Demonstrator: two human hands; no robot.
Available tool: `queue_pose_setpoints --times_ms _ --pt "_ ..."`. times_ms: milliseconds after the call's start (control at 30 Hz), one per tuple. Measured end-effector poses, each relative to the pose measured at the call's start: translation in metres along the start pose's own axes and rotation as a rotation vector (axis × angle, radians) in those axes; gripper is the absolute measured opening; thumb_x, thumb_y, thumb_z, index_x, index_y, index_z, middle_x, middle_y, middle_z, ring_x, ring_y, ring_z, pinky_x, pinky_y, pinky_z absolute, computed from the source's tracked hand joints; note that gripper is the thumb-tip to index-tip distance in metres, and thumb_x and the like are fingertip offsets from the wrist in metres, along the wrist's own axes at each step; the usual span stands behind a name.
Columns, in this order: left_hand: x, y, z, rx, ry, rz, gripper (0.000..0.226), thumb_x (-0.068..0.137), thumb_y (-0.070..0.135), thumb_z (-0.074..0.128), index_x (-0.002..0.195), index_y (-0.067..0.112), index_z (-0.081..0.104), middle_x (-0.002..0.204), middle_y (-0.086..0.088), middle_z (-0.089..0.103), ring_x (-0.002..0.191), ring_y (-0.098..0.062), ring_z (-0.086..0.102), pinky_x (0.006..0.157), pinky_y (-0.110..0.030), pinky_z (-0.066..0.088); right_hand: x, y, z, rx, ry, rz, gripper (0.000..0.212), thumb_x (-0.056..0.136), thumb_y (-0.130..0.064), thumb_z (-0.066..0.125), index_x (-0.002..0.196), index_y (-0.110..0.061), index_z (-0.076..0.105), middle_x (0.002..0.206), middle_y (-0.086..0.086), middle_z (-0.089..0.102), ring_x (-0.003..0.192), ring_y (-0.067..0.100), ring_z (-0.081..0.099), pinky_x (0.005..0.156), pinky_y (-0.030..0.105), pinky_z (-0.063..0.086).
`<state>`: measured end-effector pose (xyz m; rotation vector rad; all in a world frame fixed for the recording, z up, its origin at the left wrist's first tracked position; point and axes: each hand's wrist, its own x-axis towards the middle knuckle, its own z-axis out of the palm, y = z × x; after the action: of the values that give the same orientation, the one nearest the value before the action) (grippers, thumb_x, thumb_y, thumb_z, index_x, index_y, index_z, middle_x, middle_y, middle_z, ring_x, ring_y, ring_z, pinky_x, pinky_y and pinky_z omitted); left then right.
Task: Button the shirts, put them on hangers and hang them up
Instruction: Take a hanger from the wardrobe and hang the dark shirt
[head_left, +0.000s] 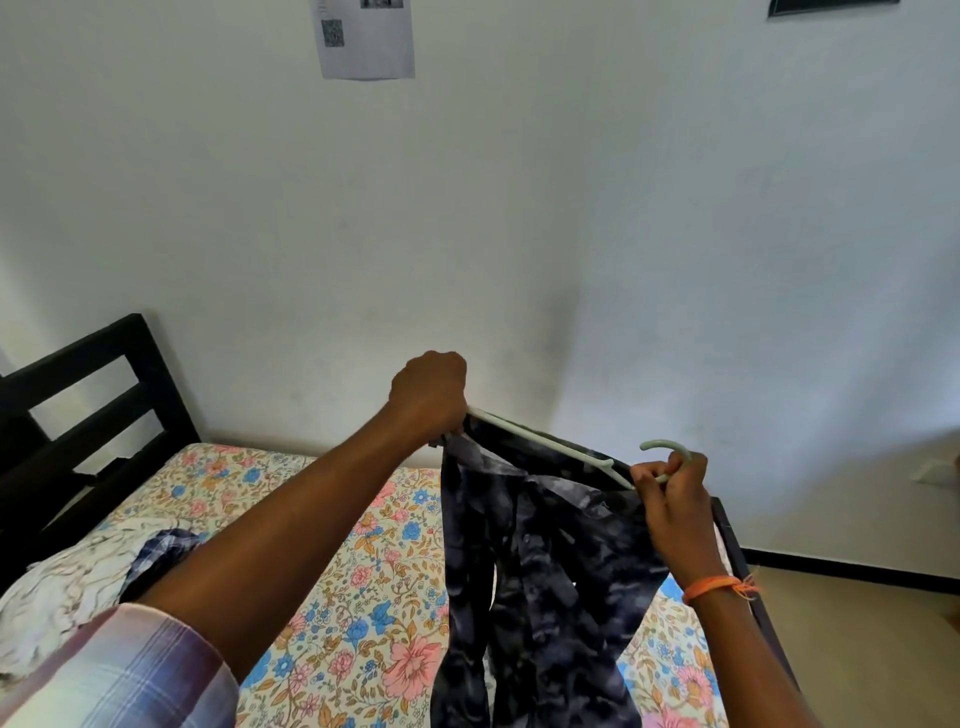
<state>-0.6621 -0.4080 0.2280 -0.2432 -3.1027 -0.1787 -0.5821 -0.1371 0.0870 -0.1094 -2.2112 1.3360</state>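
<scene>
Head view: the left hand (428, 395) is closed in a grip on one end of the pale hanger (545, 441), pinching dark patterned shirt (540, 561) fabric there, while the right hand (672, 493) grips its hook; the shirt hangs above the floral bed (363, 597) and could slide off the tilted hanger, since I judge only one shoulder seated

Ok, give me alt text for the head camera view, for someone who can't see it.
A person's two hands hold a dark patterned shirt on a pale hanger above a bed with a floral sheet: the left hand grips one hanger end, the right hand holds it by the hook. More clothes lie at the left; a white wall is behind.
</scene>
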Motion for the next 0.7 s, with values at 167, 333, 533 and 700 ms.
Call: queue_pose_setpoints --times_ms 167,333,533,700 --pt "0.005 0.0 -0.005 -0.066 -0.3 0.058 0.012 0.075 0.003 0.075 0.082 -0.001 0.066 0.07 -0.011 0.065 0.057 -0.02 0.062 0.056 -0.028 0.054 0.007 0.015 -0.009 -0.034 -0.048 0.016 0.025 0.095 -0.005 0.061 0.107 -0.012 0.039 0.083 0.014 0.058 0.073 0.027 0.062 0.065 0.031 0.049" --pt "0.01 -0.015 -0.008 -0.478 -0.483 0.109 0.016 0.081 0.0 0.073 0.096 -0.005 0.074 0.087 -0.025 0.073 0.068 -0.025 0.072 0.072 -0.032 0.061 0.01 0.019 -0.019 0.024 -0.076 -0.003 0.026 0.096 -0.004 0.059 0.116 -0.012 0.045 0.084 0.018 0.056 0.078 0.03 0.063 0.067 0.029 0.049" --pt "0.009 -0.025 0.009 -0.694 -0.582 0.168 0.021 0.082 0.003 0.075 0.101 -0.005 0.073 0.095 -0.029 0.071 0.076 -0.026 0.07 0.079 -0.034 0.061 0.01 0.029 -0.027 0.011 -0.109 0.019 0.024 0.095 -0.005 0.06 0.113 -0.006 0.043 0.087 0.01 0.065 0.086 0.022 0.068 0.068 0.014 0.05" --pt "0.007 -0.031 0.018 -0.834 -0.582 0.181 0.019 0.083 0.002 0.074 0.101 -0.004 0.074 0.087 -0.02 0.071 0.072 -0.019 0.067 0.068 -0.024 0.057 0.011 0.031 -0.031 0.008 -0.175 0.047 0.023 0.095 -0.008 0.061 0.11 -0.009 0.043 0.093 0.009 0.069 0.093 0.015 0.07 0.078 0.031 0.057"
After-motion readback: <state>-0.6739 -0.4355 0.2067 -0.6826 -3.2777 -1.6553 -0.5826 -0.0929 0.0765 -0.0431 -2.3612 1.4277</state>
